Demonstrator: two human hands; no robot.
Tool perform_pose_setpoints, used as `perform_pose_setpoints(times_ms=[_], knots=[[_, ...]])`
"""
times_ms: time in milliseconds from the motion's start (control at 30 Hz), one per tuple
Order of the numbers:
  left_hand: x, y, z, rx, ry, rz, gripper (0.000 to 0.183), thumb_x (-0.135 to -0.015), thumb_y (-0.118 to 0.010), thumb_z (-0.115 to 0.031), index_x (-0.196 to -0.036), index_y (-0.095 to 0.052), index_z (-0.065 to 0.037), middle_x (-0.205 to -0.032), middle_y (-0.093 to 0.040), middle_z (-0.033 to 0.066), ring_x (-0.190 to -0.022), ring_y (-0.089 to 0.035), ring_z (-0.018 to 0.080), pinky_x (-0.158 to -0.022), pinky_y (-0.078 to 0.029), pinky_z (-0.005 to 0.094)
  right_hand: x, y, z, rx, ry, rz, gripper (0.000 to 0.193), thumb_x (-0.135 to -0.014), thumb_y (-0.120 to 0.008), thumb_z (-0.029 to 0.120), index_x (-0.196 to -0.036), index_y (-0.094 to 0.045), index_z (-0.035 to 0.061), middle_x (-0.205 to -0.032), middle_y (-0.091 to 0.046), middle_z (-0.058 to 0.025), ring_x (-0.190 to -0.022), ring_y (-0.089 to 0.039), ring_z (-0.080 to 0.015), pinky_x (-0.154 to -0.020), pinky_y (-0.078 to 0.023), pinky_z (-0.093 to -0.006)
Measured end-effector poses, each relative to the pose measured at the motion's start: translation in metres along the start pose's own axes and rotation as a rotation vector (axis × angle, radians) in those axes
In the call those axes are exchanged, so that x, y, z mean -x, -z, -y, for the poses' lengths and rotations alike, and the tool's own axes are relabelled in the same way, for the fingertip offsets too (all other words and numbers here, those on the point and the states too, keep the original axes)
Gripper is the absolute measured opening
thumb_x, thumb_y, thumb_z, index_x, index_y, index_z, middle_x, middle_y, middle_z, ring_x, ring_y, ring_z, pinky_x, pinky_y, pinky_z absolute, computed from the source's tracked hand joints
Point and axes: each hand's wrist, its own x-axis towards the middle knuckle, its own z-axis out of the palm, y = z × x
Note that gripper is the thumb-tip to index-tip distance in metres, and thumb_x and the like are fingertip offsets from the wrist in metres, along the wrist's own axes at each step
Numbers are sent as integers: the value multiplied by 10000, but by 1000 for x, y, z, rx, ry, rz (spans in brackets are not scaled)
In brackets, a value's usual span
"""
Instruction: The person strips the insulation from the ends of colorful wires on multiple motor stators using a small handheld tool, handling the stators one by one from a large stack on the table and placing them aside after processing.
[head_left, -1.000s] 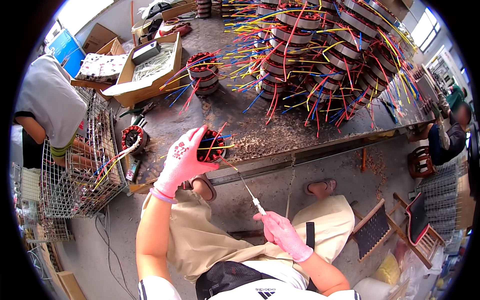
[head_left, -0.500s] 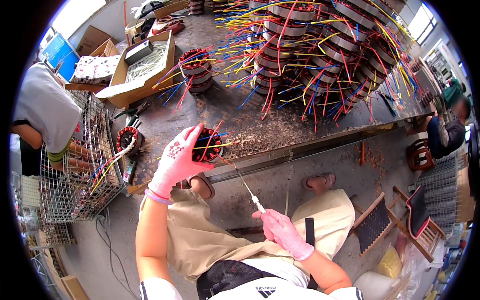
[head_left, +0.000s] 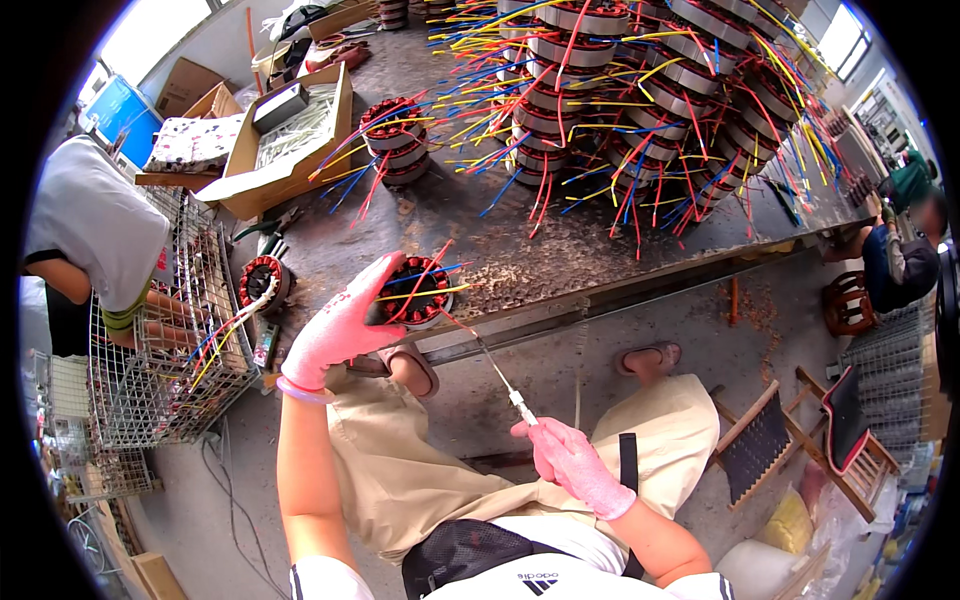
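At the near edge of the workbench, my left hand, in a pink glove, grips the left side of a motor stator. Red windings line the stator's ring, and red, yellow and blue leads stick out of it. Lower and to the right, my right hand, also gloved in pink, closes round a thin tool with a white handle. From the tool a taut thin strand or shaft runs up to the stator's near side. Its exact kind is too small to tell.
Tall stacks of stators with loose leads fill the back right. A short stator stack, an open cardboard box and another stator lie to the left. A wire cage and a person are at far left; wooden chairs stand right.
My left hand has turned slightly against the stator, so its printed glove back shows less. The right hand keeps its grip on the tool. The whole view has shifted slightly.
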Motion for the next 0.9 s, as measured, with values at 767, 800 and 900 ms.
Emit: perform_pose_setpoints(times_ms=[767,800,900], knots=[[-14,-27,-16,-242,22,-186,981,-580,-907,-282,-1407,-449,-19,-1337,-527,179,-1218,-541,374,-1018,-469,411,0,1,0,7,28,-27,307,-1076,-445,248,-1197,-608,17,-591,-378,82,-524,-321,-22,-484,-236,-209],[-14,-27,-15,-240,20,-185,980,-581,-906,-286,-1406,-449,-19,-1337,-527,178,-1218,-541,375,-1018,-469,412,0,1,0,0,26,-29,307,-1076,-445,245,-1196,-608,14,-593,-378,82,-525,-321,-22,-484,-236,-208],[-14,-26,-15,-225,25,-177,979,-582,-905,-290,-1405,-451,-19,-1335,-529,177,-1217,-542,375,-1017,-469,412,1,1,2,-5,21,-33,307,-1076,-443,238,-1195,-607,8,-599,-381,82,-527,-321,-21,-484,-238,-206]])
